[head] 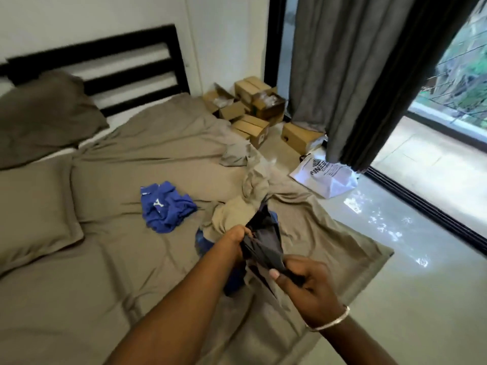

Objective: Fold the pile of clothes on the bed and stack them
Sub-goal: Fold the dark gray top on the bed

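We have a dark garment (263, 246) held up between both hands at the near right side of the bed (118, 259), just above the rest of the pile: a beige piece (234, 214) bunched behind it and something blue (234, 280) showing underneath. Our left hand (238, 237) is closed around one bunched edge of the dark cloth, and our right hand (303, 283) pinches another edge between thumb and curled fingers. To do this step well, we judge that we should first work along the hem to find two matching corners or the waistband, lift the piece clear of the beige cloth so nothing drags with it, and shake it flat before laying it on an open stretch of sheet to fold. A crumpled blue shirt (166, 206) lies apart, further in on the bed, not yet folded, and we see no folded stack anywhere yet. The bed is covered in a rumpled taupe sheet with pillows (34, 206) at the far left and a black slatted headboard (105, 61). Beyond the bed are cardboard boxes (253, 111), a white bag (324, 177) on the glossy floor, and grey curtains (355, 75) by a large window.
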Demonstrator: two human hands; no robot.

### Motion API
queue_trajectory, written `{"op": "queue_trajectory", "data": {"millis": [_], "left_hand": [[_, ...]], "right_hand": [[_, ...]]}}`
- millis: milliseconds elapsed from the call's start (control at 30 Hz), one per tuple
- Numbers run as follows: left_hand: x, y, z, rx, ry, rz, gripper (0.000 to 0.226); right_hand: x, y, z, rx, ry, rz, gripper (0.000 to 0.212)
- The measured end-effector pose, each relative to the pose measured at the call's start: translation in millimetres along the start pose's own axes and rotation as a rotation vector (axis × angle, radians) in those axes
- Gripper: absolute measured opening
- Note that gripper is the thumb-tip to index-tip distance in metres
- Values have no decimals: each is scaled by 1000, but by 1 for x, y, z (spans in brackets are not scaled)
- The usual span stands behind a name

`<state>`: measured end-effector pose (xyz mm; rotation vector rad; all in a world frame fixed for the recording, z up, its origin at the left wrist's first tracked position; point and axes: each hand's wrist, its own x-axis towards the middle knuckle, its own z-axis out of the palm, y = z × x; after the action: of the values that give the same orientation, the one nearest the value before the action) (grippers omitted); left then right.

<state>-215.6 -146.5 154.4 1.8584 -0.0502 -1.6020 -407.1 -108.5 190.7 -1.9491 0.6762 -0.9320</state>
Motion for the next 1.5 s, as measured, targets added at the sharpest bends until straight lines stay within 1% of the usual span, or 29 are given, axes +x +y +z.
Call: {"op": "queue_trajectory", "data": {"millis": [100, 133, 167, 200, 233, 267, 300, 333, 367, 400, 433, 533, 567, 633, 700, 767, 800, 900, 967, 1033, 1133, 1200, 1267, 1300, 1333, 1400, 1433, 1467, 1500], "left_hand": [[-8, -12, 3, 55, 90, 136, 21], [-4, -12, 3, 87, 144, 173, 28], [-14, -10, 2, 163, 222, 201, 37], [-23, -8, 1, 249, 311, 219, 42], [-32, -4, -2, 320, 387, 261, 43], [-39, 1, -3, 356, 428, 316, 41], [-47, 8, -3, 384, 447, 376, 38], [-49, 17, -5, 407, 465, 429, 36], [-51, 22, -6, 427, 481, 459, 34], [-55, 33, -4, 447, 506, 486, 34], [-57, 41, -1, 465, 513, 517, 33], [-62, 71, 14, 484, 448, 656, 28], [-63, 79, 23, 480, 407, 689, 27], [-61, 97, 44, 477, 333, 748, 30], [-58, 113, 62, 460, 286, 794, 41], [-54, 134, 75, 442, 271, 821, 49], [-55, 144, 78, 435, 279, 835, 51], [-52, 173, 78, 416, 365, 864, 53], [-55, 186, 74, 437, 433, 892, 53], [-68, 198, 70, 447, 498, 912, 48], [-81, 226, 55, 401, 652, 947, 36], [-93, 244, 41, 413, 731, 1010, 44], [-106, 261, 29, 459, 811, 1043, 50], [-112, 268, 22, 526, 880, 1020, 47], [-118, 274, 18, 631, 973, 953, 44], [-123, 280, 8, 879, 1155, 707, 37], [-126, 281, 6, 985, 1187, 611, 32], [-126, 278, 6, 1044, 1192, 548, 29], [-125, 274, 7, 1057, 1192, 529, 27]], "right_hand": [[-12, 3, -8, 39, -209, 164, 41], [-14, 7, -8, 114, -259, 259, 41], [-19, 7, -8, 200, -228, 364, 40], [-22, 8, -8, 283, -138, 487, 40], [-22, 11, -8, 351, -10, 635, 41], [-25, 15, -9, 406, 123, 801, 37], [-27, 20, -13, 449, 210, 970, 29], [-25, 26, -15, 498, 226, 1138, 25], [-25, 30, -18, 555, 197, 1280, 29], [-20, 35, -22, 639, 150, 1383, 38], [-14, 41, -23, 737, 125, 1435, 45], [30, 58, -24, 990, 67, 1398, 64], [50, 63, -25, 1028, 68, 1378, 66], [90, 63, -33, 1113, 109, 1332, 55], [121, 65, -45, 1188, 194, 1284, 40], [144, 69, -62, 1173, 245, 1225, 28], [154, 71, -69, 1147, 235, 1192, 25], [190, 81, -79, 1104, 155, 1191, 25], [219, 86, -72, 1049, 100, 1191, 29], [248, 84, -61, 1010, 55, 1174, 33], [292, 64, -51, 1050, -40, 1079, 26], [318, 48, -46, 1083, -114, 998, 22], [340, 37, -46, 1058, -160, 823, 25], [351, 36, -45, 983, -189, 717, 28], [361, 37, -47, 830, -226, 615, 27], [377, 49, -47, 295, -323, 483, 20], [381, 57, -47, 28, -334, 452, 22], [380, 66, -44, -129, -329, 470, 24], [377, 70, -42, -201, -305, 503, 26]]}}
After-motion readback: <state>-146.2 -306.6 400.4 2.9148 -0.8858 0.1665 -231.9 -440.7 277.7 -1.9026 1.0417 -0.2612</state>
